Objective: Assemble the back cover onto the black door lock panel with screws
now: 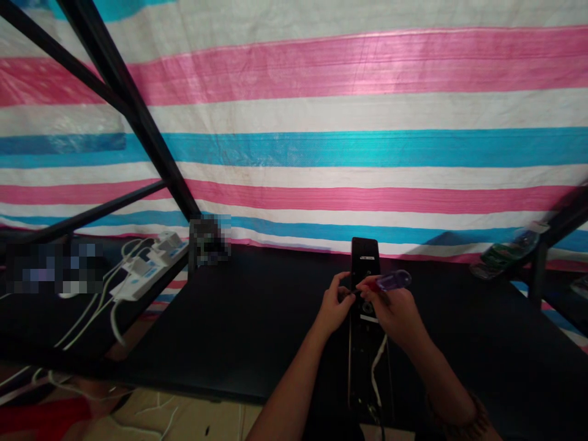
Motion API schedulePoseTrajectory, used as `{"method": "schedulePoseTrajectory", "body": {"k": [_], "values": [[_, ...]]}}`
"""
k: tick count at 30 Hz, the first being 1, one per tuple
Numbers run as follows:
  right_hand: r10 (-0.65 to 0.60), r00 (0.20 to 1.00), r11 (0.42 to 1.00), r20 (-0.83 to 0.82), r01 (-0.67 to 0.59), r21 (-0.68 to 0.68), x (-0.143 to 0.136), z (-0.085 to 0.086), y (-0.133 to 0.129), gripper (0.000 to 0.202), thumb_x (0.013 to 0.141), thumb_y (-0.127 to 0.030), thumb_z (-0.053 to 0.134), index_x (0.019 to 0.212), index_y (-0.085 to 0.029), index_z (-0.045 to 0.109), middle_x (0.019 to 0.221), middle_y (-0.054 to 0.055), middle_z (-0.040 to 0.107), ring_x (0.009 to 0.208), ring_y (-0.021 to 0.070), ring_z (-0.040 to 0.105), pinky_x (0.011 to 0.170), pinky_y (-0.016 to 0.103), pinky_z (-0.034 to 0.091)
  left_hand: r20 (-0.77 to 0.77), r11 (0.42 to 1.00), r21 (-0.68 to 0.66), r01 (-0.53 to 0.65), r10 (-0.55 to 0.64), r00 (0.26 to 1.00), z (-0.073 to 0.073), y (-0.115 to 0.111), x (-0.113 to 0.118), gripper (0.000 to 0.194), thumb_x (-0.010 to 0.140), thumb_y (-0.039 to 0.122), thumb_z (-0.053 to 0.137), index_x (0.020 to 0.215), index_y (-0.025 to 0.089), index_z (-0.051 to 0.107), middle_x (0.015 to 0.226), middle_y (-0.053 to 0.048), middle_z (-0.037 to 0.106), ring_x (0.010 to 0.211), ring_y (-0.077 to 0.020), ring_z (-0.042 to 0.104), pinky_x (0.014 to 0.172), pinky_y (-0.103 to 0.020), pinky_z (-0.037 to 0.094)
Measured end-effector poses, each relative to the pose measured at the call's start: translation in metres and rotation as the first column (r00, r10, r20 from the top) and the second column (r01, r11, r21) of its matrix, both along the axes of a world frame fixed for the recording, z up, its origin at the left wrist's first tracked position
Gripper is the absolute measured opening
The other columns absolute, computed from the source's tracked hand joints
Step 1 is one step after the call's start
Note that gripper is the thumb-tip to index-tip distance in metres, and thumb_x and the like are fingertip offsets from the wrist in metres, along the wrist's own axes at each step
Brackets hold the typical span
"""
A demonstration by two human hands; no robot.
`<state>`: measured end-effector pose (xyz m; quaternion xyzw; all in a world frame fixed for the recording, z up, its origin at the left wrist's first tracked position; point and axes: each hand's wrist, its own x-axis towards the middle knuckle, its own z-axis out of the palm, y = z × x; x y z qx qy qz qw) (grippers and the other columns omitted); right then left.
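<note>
A screwdriver with a see-through purple and red handle is gripped in my right hand, its tip pointing left. My left hand is closed in a pinch close to that tip, at the left side of a long black device. Whatever sits between the left fingertips is too small and dark to make out. The device lies lengthwise on the black table, with pale labels and a round part on its face, partly covered by my right hand. A white cable runs along its near part.
On the left, a white power strip holds plugs and trailing cables beside a black metal frame. A plastic bottle lies at the back right. A striped sheet hangs behind the table. Part of a person in red shows lower left.
</note>
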<state>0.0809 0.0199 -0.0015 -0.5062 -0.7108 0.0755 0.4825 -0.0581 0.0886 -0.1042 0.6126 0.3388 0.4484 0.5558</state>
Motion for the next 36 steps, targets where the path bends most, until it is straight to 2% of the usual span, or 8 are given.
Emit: {"method": "schedulePoseTrajectory", "body": {"k": [3, 7, 12, 17, 23, 28, 32, 36], "values": [[-0.044, 0.999, 0.997, 0.019, 0.042, 0.062, -0.001, 0.000, -0.004, 0.021, 0.095, -0.026, 0.052, 0.086, -0.022, 0.071, 0.078, 0.004, 0.077, 0.068, 0.0196, 0.075, 0.065, 0.028, 0.057, 0.001, 1.000, -0.001, -0.002, 0.002, 1.000, 0.000, 0.000, 0.000, 0.053, 0.081, 0.019, 0.062, 0.133, 0.019, 0.052, 0.068, 0.007, 0.056, 0.061, -0.0112, 0.048, 0.063, -0.024, 0.036], [-0.096, 0.995, 0.994, -0.006, 0.096, 0.062, 0.007, -0.001, -0.005, 0.020, 0.095, -0.028, 0.054, 0.088, -0.021, 0.072, 0.079, 0.005, 0.077, 0.067, 0.0195, 0.075, 0.066, 0.028, 0.058, 0.002, 1.000, -0.011, 0.003, -0.003, 1.000, 0.002, 0.000, -0.001, 0.055, 0.080, 0.017, 0.061, 0.134, 0.019, 0.052, 0.070, 0.006, 0.057, 0.061, -0.0108, 0.048, 0.062, -0.024, 0.035], [-0.070, 0.997, 0.997, -0.013, 0.071, 0.026, 0.010, 0.002, -0.002, 0.021, 0.096, -0.030, 0.054, 0.090, -0.020, 0.072, 0.078, 0.006, 0.077, 0.065, 0.0196, 0.074, 0.065, 0.028, 0.059, 0.007, 1.000, -0.024, 0.008, -0.008, 1.000, 0.004, 0.000, -0.002, 0.055, 0.080, 0.017, 0.061, 0.134, 0.019, 0.052, 0.070, 0.007, 0.056, 0.061, -0.0107, 0.048, 0.063, -0.024, 0.035], [-0.044, 0.999, 0.998, 0.025, 0.043, 0.044, 0.006, 0.007, -0.004, 0.022, 0.096, -0.029, 0.053, 0.090, -0.020, 0.071, 0.078, 0.006, 0.077, 0.065, 0.0188, 0.074, 0.063, 0.027, 0.058, 0.007, 1.000, -0.022, 0.009, -0.009, 1.000, 0.003, 0.000, -0.002, 0.055, 0.079, 0.017, 0.061, 0.134, 0.020, 0.052, 0.069, 0.007, 0.057, 0.061, -0.0104, 0.049, 0.063, -0.024, 0.035], [-0.065, 0.998, 0.997, 0.014, 0.065, 0.043, 0.007, 0.003, -0.009, 0.020, 0.095, -0.029, 0.053, 0.088, -0.021, 0.070, 0.082, 0.005, 0.078, 0.069, 0.0189, 0.074, 0.067, 0.027, 0.057, 0.007, 1.000, -0.023, 0.010, -0.010, 1.000, 0.000, 0.001, -0.002, 0.055, 0.079, 0.016, 0.061, 0.134, 0.020, 0.053, 0.069, 0.007, 0.056, 0.061, -0.0108, 0.049, 0.062, -0.024, 0.035], [-0.061, 0.998, 0.998, -0.013, 0.061, 0.012, 0.009, 0.000, -0.012, 0.020, 0.096, -0.028, 0.053, 0.090, -0.021, 0.071, 0.085, 0.006, 0.078, 0.072, 0.0190, 0.075, 0.066, 0.027, 0.056, 0.010, 0.999, -0.036, 0.007, -0.007, 1.000, 0.000, 0.001, -0.002, 0.055, 0.079, 0.017, 0.062, 0.133, 0.021, 0.053, 0.072, 0.006, 0.057, 0.063, -0.0113, 0.050, 0.064, -0.024, 0.037], [-0.075, 0.997, 0.997, -0.027, 0.074, -0.028, 0.010, 0.001, -0.008, 0.022, 0.096, -0.030, 0.052, 0.090, -0.020, 0.071, 0.078, 0.006, 0.076, 0.068, 0.0193, 0.073, 0.067, 0.028, 0.056, 0.013, 0.999, -0.048, 0.012, -0.011, 1.000, 0.001, 0.001, -0.003, 0.055, 0.079, 0.018, 0.061, 0.133, 0.021, 0.053, 0.073, 0.005, 0.059, 0.064, -0.0114, 0.051, 0.064, -0.024, 0.038], [-0.008, 1.000, 0.996, -0.006, 0.008, -0.084, 0.007, 0.008, -0.002, 0.023, 0.095, -0.029, 0.051, 0.091, -0.019, 0.071, 0.083, 0.007, 0.077, 0.070, 0.0194, 0.072, 0.067, 0.028, 0.055, 0.009, 0.998, -0.055, 0.010, -0.010, 1.000, 0.001, 0.001, -0.003, 0.055, 0.079, 0.019, 0.061, 0.133, 0.021, 0.053, 0.072, 0.006, 0.059, 0.063, -0.0111, 0.051, 0.065, -0.024, 0.038]]}}
